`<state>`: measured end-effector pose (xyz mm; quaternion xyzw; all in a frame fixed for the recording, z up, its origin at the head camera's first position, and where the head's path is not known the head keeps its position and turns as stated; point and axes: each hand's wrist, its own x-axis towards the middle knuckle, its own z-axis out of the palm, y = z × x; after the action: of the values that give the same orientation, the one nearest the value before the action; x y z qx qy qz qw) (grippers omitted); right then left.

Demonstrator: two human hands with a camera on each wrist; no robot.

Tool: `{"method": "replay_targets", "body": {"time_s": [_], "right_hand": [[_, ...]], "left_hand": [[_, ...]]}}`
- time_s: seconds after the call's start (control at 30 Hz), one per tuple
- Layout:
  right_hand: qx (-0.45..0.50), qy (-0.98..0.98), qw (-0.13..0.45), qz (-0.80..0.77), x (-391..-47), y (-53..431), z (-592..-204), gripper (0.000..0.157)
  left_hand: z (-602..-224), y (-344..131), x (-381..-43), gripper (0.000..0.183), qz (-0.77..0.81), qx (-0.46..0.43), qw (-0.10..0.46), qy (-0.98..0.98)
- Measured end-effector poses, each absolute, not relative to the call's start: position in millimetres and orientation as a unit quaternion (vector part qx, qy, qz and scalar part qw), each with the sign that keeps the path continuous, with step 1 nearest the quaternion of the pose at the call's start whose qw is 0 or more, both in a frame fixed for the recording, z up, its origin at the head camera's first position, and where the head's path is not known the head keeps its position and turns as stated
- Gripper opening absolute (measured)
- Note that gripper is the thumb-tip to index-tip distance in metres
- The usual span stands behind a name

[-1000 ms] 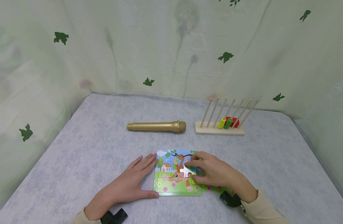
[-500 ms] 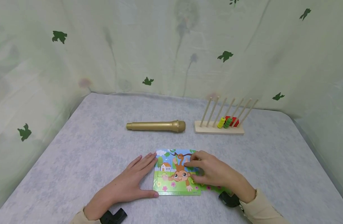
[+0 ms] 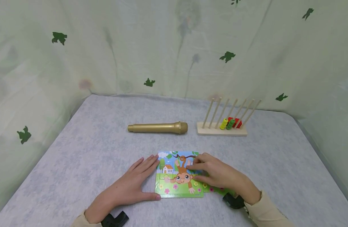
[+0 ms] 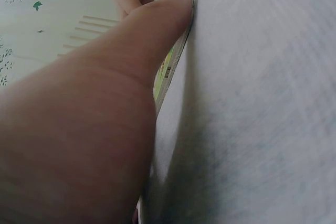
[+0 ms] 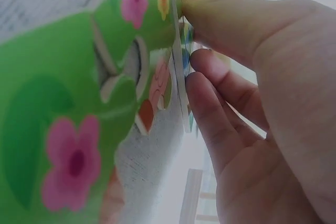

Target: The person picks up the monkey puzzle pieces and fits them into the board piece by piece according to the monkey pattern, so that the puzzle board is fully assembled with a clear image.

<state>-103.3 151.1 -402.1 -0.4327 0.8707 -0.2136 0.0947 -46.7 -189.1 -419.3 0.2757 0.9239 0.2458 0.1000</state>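
Observation:
A jigsaw puzzle (image 3: 174,186) of a monkey hanging before a house lies flat near the table's front. My left hand (image 3: 134,182) rests along its left side, fingers extended, thumb at the lower left corner. In the left wrist view the thumb (image 4: 168,9) lies by the puzzle's edge. My right hand (image 3: 216,170) reaches over the puzzle's right part, thumb and index finger about a puzzle piece beside the monkey's head; the hand hides much of it. Loose puzzle pieces (image 5: 73,145), green with pink flowers, lie right of the puzzle, partly under the right hand.
Behind the puzzle a gold toy microphone (image 3: 158,128) lies on its side. A wooden peg stand (image 3: 222,130) with yellow and green beads stands at the back right, a red block (image 3: 235,123) by its pegs. A patterned cloth backdrop (image 3: 168,47) rises behind the table.
The piece beside the monkey's head, tilted and glaring white one second ago, now lies level with the picture around it. The right thumb and fingers have shifted slightly; the left hand stays put.

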Motion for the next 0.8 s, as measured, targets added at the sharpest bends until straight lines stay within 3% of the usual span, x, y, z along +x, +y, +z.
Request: {"method": "replay_targets", "body": {"time_s": [0.57, 0.8], "right_hand": [[-0.423, 0.872, 0.121, -0.215, -105.2, 158.7, -392.9, 0.042], [-0.392, 0.877, 0.143, -0.239, -103.0, 165.2, -390.1, 0.055]], "left_hand": [[-419.7, -189.8, -46.2, 0.113, 0.248, 0.278, 0.102, 0.922], [-419.5, -189.8, -46.6, 0.113, 0.243, 0.278, 0.098, 0.924]]}}
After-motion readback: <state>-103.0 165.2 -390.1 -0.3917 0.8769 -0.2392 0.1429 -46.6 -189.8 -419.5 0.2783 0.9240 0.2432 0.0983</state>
